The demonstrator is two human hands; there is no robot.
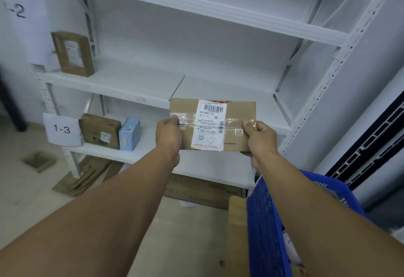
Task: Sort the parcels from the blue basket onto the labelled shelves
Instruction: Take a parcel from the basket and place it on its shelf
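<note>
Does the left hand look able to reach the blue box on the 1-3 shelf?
Probably not yet: the left hand and right hand both grip the cardboard parcel, though the way to the blue box looks free.

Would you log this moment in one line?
left hand, right hand hold flat brown cardboard parcel | facing white shelves | blue plastic basket nearby

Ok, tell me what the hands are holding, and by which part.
A flat cardboard parcel, held by its two short ends: the left hand grips the left end, the right hand the right end, thumbs on the taped front.
</note>
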